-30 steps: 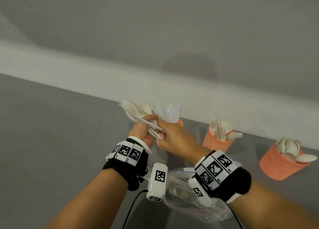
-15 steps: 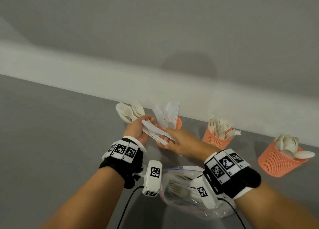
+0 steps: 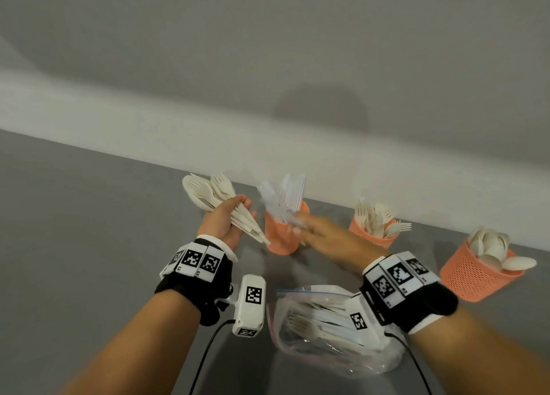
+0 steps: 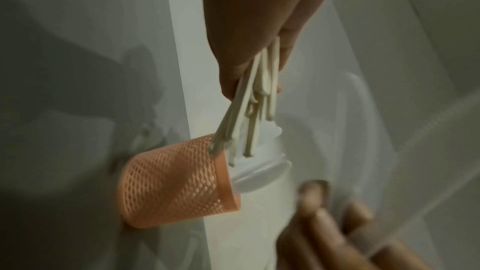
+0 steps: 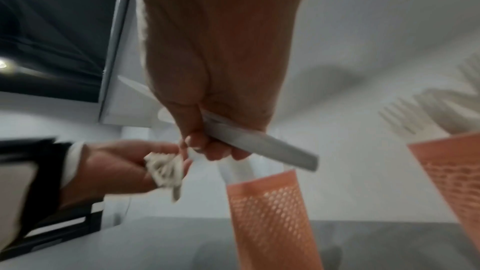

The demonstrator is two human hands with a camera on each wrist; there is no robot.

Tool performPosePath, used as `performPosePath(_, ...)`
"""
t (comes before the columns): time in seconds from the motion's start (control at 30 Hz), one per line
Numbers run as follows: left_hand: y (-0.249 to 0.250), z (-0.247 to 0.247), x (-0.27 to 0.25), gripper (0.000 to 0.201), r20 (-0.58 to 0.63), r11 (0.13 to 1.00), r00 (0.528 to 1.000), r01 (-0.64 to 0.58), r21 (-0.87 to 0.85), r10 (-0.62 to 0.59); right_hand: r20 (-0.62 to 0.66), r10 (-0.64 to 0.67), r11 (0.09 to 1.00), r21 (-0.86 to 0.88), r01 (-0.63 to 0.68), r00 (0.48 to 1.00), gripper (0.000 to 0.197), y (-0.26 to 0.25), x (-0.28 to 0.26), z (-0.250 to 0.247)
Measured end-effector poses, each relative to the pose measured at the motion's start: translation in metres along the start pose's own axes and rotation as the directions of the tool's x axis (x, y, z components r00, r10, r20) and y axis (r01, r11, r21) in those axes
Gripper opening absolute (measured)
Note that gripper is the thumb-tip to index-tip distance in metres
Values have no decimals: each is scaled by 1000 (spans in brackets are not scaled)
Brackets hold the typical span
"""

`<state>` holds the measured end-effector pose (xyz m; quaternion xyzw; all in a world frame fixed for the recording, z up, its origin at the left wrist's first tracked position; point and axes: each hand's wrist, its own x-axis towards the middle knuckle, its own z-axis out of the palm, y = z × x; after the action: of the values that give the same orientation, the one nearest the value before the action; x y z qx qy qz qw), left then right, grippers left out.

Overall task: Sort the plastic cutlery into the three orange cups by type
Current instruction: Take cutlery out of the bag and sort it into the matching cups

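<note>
Orange mesh cups (image 3: 282, 234), cream cutlery (image 3: 208, 191)

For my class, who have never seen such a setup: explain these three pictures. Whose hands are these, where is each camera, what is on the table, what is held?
No machine: a person wearing a head camera and one on each wrist. The head view looks down at a grey table with three orange cups: knives, forks, spoons, plus a clear bag of cutlery. The left hand holds a bundle of forks and spoons. The right-wrist view shows the right hand gripping a knife above the knife cup.
</note>
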<state>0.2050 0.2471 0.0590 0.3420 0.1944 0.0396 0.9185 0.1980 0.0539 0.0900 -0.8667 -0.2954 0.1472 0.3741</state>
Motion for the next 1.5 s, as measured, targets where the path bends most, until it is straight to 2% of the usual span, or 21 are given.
performPosePath(0.07,1,-4,-1,6,64,999,998,-10,44,7,-228,-13,985,164,51,974,18,1,7,-18)
performPosePath(0.13,-4,-2,-6,6,142,995,990,-22,97,8,-433,-20,950,272,151,901,17,2,22,-34)
performPosePath(0.2,-10,2,-12,6,223,988,975,-39,151,5,-535,3,913,347,216,845,17,5,39,-38)
performPosePath(0.27,-15,5,-16,6,304,972,953,-55,230,-19,-559,52,884,412,222,828,14,9,54,-34)
performPosePath(0.37,-19,9,-22,8,344,950,936,-36,310,-77,-486,140,897,430,97,862,10,22,68,-18)
performPosePath(0.43,-20,9,-23,10,353,941,930,-22,338,-105,-480,162,930,367,29,862,17,33,72,-11)
performPosePath(0.57,-21,6,-23,9,400,924,906,-28,381,-138,-527,129,978,206,-21,840,29,39,71,-13)
performPosePath(0.6,-22,6,-23,8,411,923,901,-31,384,-140,-552,101,987,161,-13,827,35,37,69,-15)
performPosePath(0.67,-23,7,-23,8,434,926,890,-37,376,-141,-643,0,998,44,37,766,43,29,64,-20)
performPosePath(0.73,-24,10,-24,8,459,931,876,-35,363,-146,-720,-96,993,-25,113,687,32,12,55,-24)
performPosePath(0.77,-24,11,-25,8,472,936,870,-34,350,-145,-723,-123,988,-26,152,680,21,2,49,-25)
performPosePath(0.8,-24,12,-25,9,479,944,866,-26,330,-143,-698,-134,984,-7,181,703,14,-7,43,-24)
performPosePath(0.9,-23,14,-27,25,500,964,860,-37,264,-104,-546,-64,989,79,128,835,25,-20,29,-9)
performPosePath(0.93,-23,16,-28,34,503,965,858,-41,260,-99,-516,-29,989,112,101,856,25,-21,26,-4)
performPosePath(1.0,-24,18,-31,42,511,966,853,-32,255,-107,-525,6,983,161,92,851,21,-23,20,2)
performPosePath(1.07,-25,19,-34,41,518,966,849,-34,255,-107,-565,38,973,210,99,824,14,-25,16,4)
performPosePath(1.13,-25,21,-36,44,505,965,857,-40,260,-100,-605,95,960,265,87,791,21,-26,11,5)
performPosePath(1.2,-25,22,-36,44,479,961,873,-46,272,-93,-629,123,954,288,82,767,17,-26,7,6)
performPosePath(1.3,-25,25,-41,42,453,951,888,-73,300,-75,-561,144,954,299,37,815,13,-26,1,7)
performPosePath(1.4,-27,28,-46,42,434,942,900,-99,322,-54,-455,213,906,424,0,865,18,-25,-5,4)
performPosePath(1.5,-28,33,-50,43,439,934,897,-109,339,-55,-396,272,848,529,-24,877,22,-27,-8,3)
